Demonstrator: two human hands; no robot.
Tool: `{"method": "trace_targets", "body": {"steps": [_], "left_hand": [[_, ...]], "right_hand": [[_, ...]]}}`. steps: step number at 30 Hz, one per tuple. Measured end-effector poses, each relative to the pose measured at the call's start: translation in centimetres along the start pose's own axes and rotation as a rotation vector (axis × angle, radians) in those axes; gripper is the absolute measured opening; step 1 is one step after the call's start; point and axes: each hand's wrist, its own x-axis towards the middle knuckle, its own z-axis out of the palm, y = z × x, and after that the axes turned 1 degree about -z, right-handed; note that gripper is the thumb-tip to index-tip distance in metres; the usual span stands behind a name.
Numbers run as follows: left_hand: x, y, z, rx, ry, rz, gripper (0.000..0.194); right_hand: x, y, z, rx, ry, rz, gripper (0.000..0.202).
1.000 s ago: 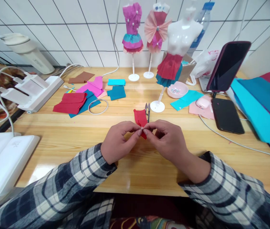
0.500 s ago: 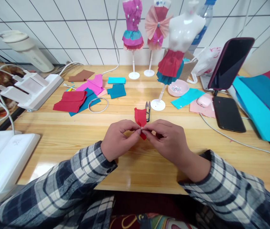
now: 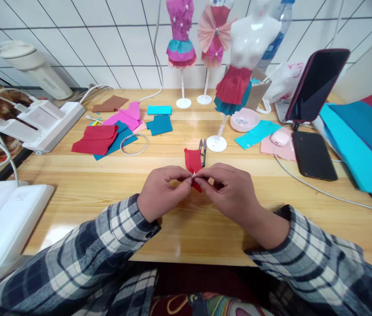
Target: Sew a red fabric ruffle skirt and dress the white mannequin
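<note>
My left hand [image 3: 166,191] and my right hand [image 3: 230,188] meet fingertip to fingertip over the wooden table, both closed in a pinch. Between them is a small piece of red crepe paper [image 3: 193,160], gathered narrow at its middle, with one end fanning out beyond my fingers and the other below them. A tiny white bit [image 3: 194,174] shows at the fingertips; whether it is a tie or tape I cannot make out. Just beyond the paper lies a pair of black thread snips [image 3: 202,151], blades pointing away from me.
A white mannequin [image 3: 255,37] in a red and teal skirt stands beyond the snips, near a pink bowl [image 3: 245,120] of beads. Folded red paper [image 3: 94,139] and a bracelet-like ring [image 3: 134,145] lie left. To the right are a black phone [image 3: 315,156] and a white cable [image 3: 320,196].
The small white bit shows a little more between my fingertips, and my right fingers have shifted slightly. My view has moved a little; the red paper stays pinched.
</note>
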Motion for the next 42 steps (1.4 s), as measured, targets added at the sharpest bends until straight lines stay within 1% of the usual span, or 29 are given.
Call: {"method": "trace_targets", "body": {"steps": [7,13,25,30,33,39,42], "left_hand": [[-0.03,-0.18,0.03,0.028,0.008,0.013,0.017],[-0.16,-0.16,-0.12,0.019,-0.017,0.035,0.019],[0.0,-0.22,-0.13,0.026,-0.001,0.018,0.018],[-0.04,-0.26,-0.05,0.053,-0.007,0.014,0.018],[-0.11,-0.4,-0.03,0.097,0.014,0.026,0.018],[-0.19,-0.51,0.04,0.186,0.028,0.013,0.017],[-0.25,-0.44,0.14,0.216,0.023,0.01,0.017]], "right_hand": [[0.2,0.14,-0.2,0.0,-0.004,0.012,0.01],[0.26,0.22,-0.29,0.004,-0.002,0.032,0.009],[-0.07,0.32,-0.34,-0.03,-0.017,-0.058,0.011],[0.07,0.3,-0.39,-0.036,-0.041,-0.035,0.011],[0.17,0.17,-0.46,-0.026,-0.043,-0.013,0.011],[0.45,-0.16,-0.61,-0.011,0.016,0.034,0.008],[0.5,-0.18,-0.56,0.003,-0.02,0.035,0.007]]}}
